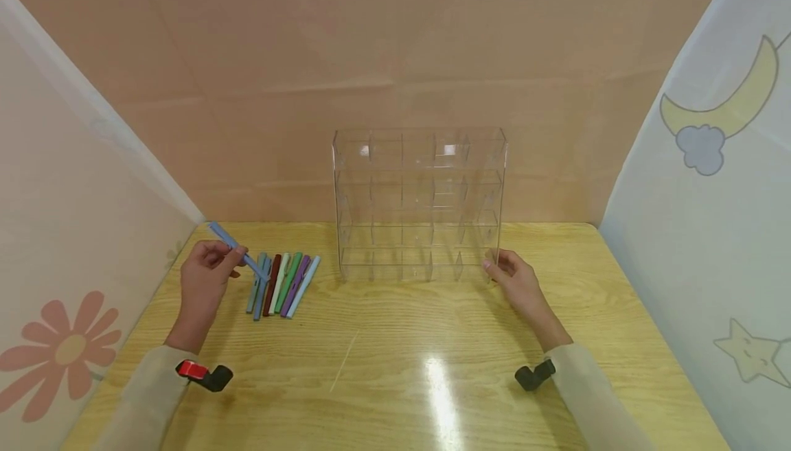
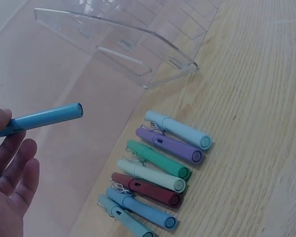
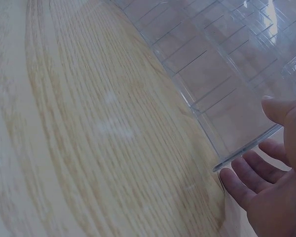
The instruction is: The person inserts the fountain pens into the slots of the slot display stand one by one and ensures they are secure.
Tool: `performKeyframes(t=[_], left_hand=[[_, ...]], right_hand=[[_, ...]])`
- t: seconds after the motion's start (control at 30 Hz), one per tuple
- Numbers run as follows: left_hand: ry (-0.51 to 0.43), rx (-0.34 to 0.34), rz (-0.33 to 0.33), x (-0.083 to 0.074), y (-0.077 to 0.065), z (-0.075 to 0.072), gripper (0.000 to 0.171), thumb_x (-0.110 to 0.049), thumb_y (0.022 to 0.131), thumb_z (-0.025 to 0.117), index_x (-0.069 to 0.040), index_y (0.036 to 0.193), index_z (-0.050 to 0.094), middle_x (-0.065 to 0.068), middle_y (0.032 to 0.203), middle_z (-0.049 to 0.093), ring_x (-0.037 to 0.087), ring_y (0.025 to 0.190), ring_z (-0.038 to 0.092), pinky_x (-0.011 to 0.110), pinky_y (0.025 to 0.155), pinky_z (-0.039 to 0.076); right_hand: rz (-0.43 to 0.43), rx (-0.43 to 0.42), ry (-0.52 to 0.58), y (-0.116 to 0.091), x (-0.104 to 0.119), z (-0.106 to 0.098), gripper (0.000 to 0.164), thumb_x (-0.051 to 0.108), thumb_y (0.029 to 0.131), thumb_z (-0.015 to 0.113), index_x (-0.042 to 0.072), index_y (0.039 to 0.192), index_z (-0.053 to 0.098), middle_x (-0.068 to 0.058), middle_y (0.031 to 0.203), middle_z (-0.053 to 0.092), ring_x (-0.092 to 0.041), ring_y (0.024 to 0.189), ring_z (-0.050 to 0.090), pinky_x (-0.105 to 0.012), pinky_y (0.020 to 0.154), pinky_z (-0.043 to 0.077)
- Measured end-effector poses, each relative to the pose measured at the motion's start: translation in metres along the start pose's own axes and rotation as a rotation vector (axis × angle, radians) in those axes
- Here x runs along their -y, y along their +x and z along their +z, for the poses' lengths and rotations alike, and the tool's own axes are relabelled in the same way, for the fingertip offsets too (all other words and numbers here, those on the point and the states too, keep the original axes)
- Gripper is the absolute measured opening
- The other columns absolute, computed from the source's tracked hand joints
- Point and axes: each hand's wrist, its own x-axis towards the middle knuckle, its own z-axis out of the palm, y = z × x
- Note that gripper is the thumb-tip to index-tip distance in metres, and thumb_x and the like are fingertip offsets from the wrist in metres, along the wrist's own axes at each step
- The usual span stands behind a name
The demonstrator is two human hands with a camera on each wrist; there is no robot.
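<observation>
My left hand [image 1: 205,274] pinches a blue capped pen [image 2: 49,117] between thumb and fingers, held tilted above the left of the table. Just right of that hand lies a row of several capped pens with clips: among them a dark red pen [image 2: 145,190], a green pen [image 2: 159,160], a purple pen [image 2: 170,144] and a pale blue pen [image 2: 180,130]. A clear acrylic rack [image 1: 417,272] with small compartments stands upright at the back middle. At its lower right edge, my right hand [image 1: 519,283] grips the side panel, thumb in front and fingers along the outside.
The wooden table [image 1: 395,382] ends at a tan backdrop [image 1: 266,128] just behind the rack. Pale patterned cloth walls [image 1: 698,245] close in both sides. A bright light reflection lies on the table's front.
</observation>
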Motion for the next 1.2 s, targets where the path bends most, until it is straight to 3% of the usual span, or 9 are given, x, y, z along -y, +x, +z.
performKeyframes(t=[0.13, 0.47, 0.73, 0.97, 1.2], left_hand=[[0.007, 0.020, 0.012, -0.002, 0.000, 0.002, 0.016, -0.012, 0.101, 0.073, -0.008, 0.104, 0.058, -0.019, 0.086, 0.077, 0.001, 0.078, 0.073, 0.015, 0.064, 0.055], [0.052, 0.060, 0.040, -0.012, -0.003, 0.009, 0.019, -0.016, 0.101, 0.074, -0.009, 0.106, 0.057, -0.021, 0.088, 0.077, 0.000, 0.075, 0.072, 0.015, 0.067, 0.055], [0.042, 0.066, 0.019, -0.015, -0.004, 0.013, 0.024, -0.018, 0.099, 0.078, -0.009, 0.107, 0.057, -0.009, 0.093, 0.081, 0.005, 0.073, 0.073, 0.017, 0.068, 0.056], [0.042, 0.084, 0.009, -0.019, -0.003, 0.016, 0.025, -0.014, 0.099, 0.077, -0.013, 0.110, 0.054, -0.021, 0.086, 0.078, 0.002, 0.068, 0.071, 0.016, 0.066, 0.055], [0.090, 0.103, 0.011, -0.022, -0.004, 0.021, 0.032, -0.020, 0.099, 0.077, -0.023, 0.121, 0.054, -0.019, 0.089, 0.079, 0.003, 0.068, 0.071, 0.017, 0.066, 0.057]], right_hand=[[0.006, -0.002, 0.003, -0.001, 0.000, -0.001, 0.074, 0.047, 0.109, 0.059, -0.004, 0.159, 0.039, -0.028, 0.161, 0.047, -0.046, 0.151, 0.045, -0.061, 0.124, 0.039], [-0.008, 0.007, 0.017, -0.001, 0.002, -0.002, 0.077, 0.047, 0.108, 0.060, -0.004, 0.160, 0.037, -0.029, 0.162, 0.045, -0.048, 0.152, 0.043, -0.062, 0.124, 0.039], [-0.002, 0.001, 0.000, -0.001, 0.000, -0.002, 0.076, 0.048, 0.109, 0.059, -0.004, 0.159, 0.038, -0.029, 0.162, 0.046, -0.047, 0.151, 0.045, -0.062, 0.123, 0.040], [-0.010, -0.002, 0.007, -0.001, -0.001, -0.001, 0.075, 0.048, 0.109, 0.060, -0.005, 0.158, 0.039, -0.029, 0.162, 0.045, -0.049, 0.153, 0.042, -0.062, 0.124, 0.039], [-0.025, -0.002, 0.002, -0.002, -0.002, 0.000, 0.070, 0.047, 0.109, 0.059, 0.000, 0.157, 0.043, -0.024, 0.158, 0.052, -0.042, 0.146, 0.053, -0.051, 0.117, 0.049]])
